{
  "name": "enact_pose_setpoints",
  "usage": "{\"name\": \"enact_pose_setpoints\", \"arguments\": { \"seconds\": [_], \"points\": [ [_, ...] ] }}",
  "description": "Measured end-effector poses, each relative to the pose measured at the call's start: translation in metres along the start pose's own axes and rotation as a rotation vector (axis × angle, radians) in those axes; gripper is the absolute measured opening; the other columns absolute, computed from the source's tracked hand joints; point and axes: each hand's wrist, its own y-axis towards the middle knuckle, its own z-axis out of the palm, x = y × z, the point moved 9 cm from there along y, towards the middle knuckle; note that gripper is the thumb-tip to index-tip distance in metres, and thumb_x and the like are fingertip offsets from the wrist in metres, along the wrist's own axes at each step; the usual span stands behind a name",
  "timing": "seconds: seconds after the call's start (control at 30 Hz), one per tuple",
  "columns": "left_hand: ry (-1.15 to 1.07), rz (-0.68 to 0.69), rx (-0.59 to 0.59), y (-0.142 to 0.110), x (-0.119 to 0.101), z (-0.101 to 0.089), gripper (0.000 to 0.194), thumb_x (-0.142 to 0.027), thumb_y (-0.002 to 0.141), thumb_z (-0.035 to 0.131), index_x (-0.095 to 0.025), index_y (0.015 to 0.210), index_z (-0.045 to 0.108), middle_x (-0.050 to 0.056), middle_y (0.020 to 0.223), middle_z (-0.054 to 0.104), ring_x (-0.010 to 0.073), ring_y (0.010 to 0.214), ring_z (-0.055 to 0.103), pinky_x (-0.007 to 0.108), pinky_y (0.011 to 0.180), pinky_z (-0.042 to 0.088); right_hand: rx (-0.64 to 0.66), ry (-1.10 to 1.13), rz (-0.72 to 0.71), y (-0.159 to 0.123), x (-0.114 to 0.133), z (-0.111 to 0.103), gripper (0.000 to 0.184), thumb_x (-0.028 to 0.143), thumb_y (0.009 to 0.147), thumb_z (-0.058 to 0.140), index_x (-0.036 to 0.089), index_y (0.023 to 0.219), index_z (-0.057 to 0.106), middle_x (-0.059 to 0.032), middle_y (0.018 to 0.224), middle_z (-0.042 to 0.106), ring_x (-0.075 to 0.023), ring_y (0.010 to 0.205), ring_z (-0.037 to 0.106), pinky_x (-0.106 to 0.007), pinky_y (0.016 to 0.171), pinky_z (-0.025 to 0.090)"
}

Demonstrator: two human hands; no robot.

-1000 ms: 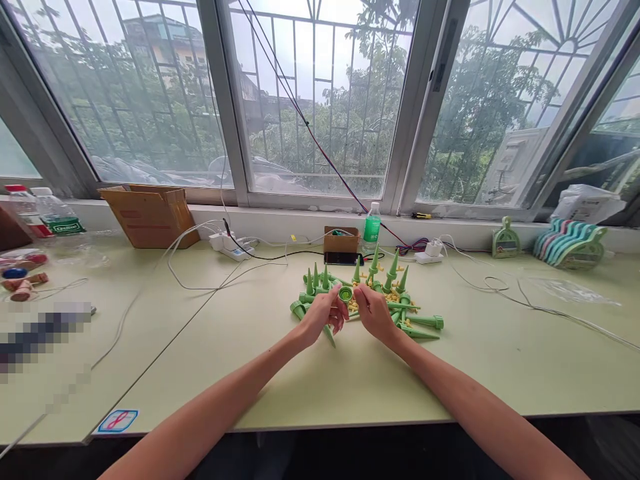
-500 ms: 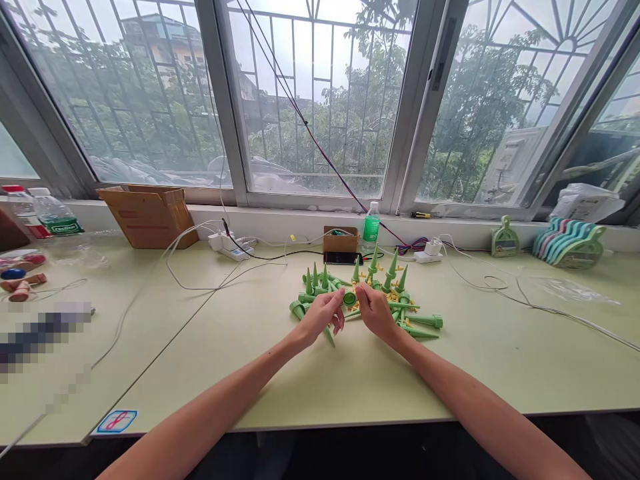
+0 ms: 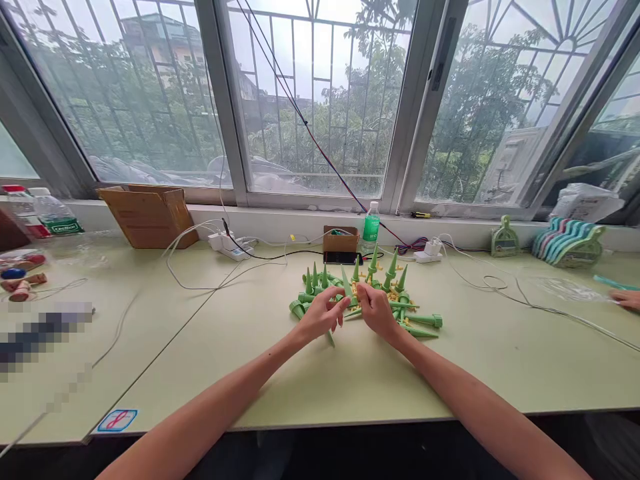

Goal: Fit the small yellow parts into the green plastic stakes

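Observation:
My left hand [image 3: 321, 313] pinches a green plant-watering spike [image 3: 347, 280] near its base, with the pointed end up. Close beside it my right hand [image 3: 374, 309] is closed, fingers curled in; whatever they grip is hidden. Around and behind both hands lies a pile of similar green spikes. Several stand tip up, such as the upright spike [image 3: 392, 271], and others lie flat, like the lying spike [image 3: 425, 321]. Small yellow plastic pieces [image 3: 412, 307] are scattered among them.
Behind the pile are a small cardboard box [image 3: 341, 241], a dark phone [image 3: 342, 258] and a green-labelled bottle [image 3: 371, 227]. Cables and a power strip [image 3: 235, 250] run along the sill. A larger carton [image 3: 147, 217] stands left. Another person's hand [image 3: 627, 299] is at the right edge.
The spike between my hands has turned from its round end facing me to its tip pointing up. Another person's hand with a teal item has appeared at the right edge.

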Motion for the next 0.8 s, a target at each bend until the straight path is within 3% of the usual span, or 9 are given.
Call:
{"name": "enact_pose_setpoints", "arguments": {
  "seconds": [0.2,0.5,0.8],
  "points": [
    [0.109,0.138,-0.070,-0.001,-0.006,-0.004,0.035,-0.048,0.084,0.056,-0.017,0.098,0.056,0.004,0.099,0.051,0.0053,0.051,0.054,0.019,0.037,0.041,0.013,0.003,0.030,0.000,-0.004,0.002,0.038,0.037,0.098,0.030,0.020,0.064,0.034,0.0039,0.055,0.037,-0.0101,0.050,0.033,-0.024,0.052,0.027],
    [0.299,0.289,-0.169,-0.002,-0.013,-0.008,0.024,-0.034,0.085,0.057,-0.019,0.103,0.061,0.005,0.099,0.051,0.0053,0.055,0.048,0.019,0.045,0.046,0.009,-0.009,0.027,0.001,-0.004,0.004,0.041,0.038,0.098,0.029,0.020,0.062,0.035,0.0040,0.053,0.035,-0.0100,0.049,0.032,-0.025,0.051,0.026],
    [0.362,0.299,-0.221,-0.003,-0.014,-0.012,0.021,-0.027,0.086,0.054,-0.022,0.104,0.063,0.006,0.104,0.051,0.0053,0.057,0.048,0.018,0.046,0.045,0.003,-0.004,0.048,0.001,-0.005,0.006,0.041,0.040,0.098,0.030,0.020,0.063,0.035,0.0045,0.053,0.033,-0.0100,0.049,0.030,-0.025,0.050,0.025]
  ]
}}
